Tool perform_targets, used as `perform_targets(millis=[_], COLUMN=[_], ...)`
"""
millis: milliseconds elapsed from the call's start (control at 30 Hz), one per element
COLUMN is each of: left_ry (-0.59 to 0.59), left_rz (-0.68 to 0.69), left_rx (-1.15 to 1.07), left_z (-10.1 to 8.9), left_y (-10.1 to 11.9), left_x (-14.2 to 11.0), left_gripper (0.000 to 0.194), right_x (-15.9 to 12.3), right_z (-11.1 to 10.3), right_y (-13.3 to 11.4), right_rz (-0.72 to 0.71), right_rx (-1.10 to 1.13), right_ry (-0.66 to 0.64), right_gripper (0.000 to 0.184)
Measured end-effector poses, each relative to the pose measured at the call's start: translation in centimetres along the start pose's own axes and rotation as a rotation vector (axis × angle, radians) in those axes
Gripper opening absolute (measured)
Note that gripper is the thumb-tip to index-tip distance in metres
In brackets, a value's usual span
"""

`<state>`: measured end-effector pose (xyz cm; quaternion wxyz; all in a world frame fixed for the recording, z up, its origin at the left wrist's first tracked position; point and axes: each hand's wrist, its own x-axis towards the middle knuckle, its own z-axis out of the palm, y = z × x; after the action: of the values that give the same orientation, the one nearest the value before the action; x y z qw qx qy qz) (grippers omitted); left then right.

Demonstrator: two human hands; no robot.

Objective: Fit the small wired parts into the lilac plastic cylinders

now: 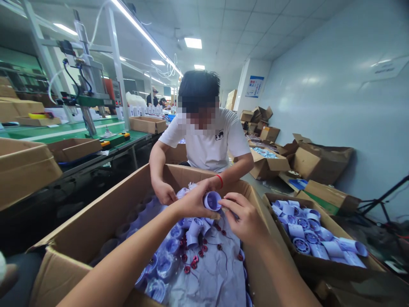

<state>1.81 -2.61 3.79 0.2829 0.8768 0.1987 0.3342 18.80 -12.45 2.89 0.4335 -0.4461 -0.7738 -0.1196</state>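
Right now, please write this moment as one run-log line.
left grip: holds pale cup; right grip: at cup rim; below: red parts on paper; opposite: co-worker

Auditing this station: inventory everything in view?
Held cup: one, pale violet, left hand
Loose cups: many, pale violet, centre and right boxes
Small parts: several, red, centre box
Sheet: one, white, centre box
Boxes: many, brown, centre and sides
Bench: one, green, left
Machine: one, grey, on bench
Poster: one, blue, back pillar
Lights: several, white, ceiling
Co-worker: one, white shirt, opposite
Far people: few, dark-clad, back
Left hand: one, bare, around cup
Right hand: one, bare, cup's rim
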Motion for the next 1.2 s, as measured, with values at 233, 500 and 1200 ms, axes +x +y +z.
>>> perform_targets(millis=[233,500,1200], left_ry=[-0.089,-0.15,-0.243], left_rz=[0.107,0.023,-0.031], left_rx=[0.046,-0.053,-0.125], left_z=[-0.5,-0.6,-0.8], left_y=[0.0,0.4,1.3], left_x=[0.3,0.1,-0.1], left_gripper=[0.061,0.063,0.056], right_x=[-0.1,0.0,0.0], right_z=[0.0,0.0,0.9], right_y=[-0.3,0.0,-0.9], right_rz=[0.132,0.257,0.15], right_rx=[0.129,0.14,-0.052], right_ry=[-0.108,-0.11,-0.171], right_gripper=[0.024,0.008,0.026])
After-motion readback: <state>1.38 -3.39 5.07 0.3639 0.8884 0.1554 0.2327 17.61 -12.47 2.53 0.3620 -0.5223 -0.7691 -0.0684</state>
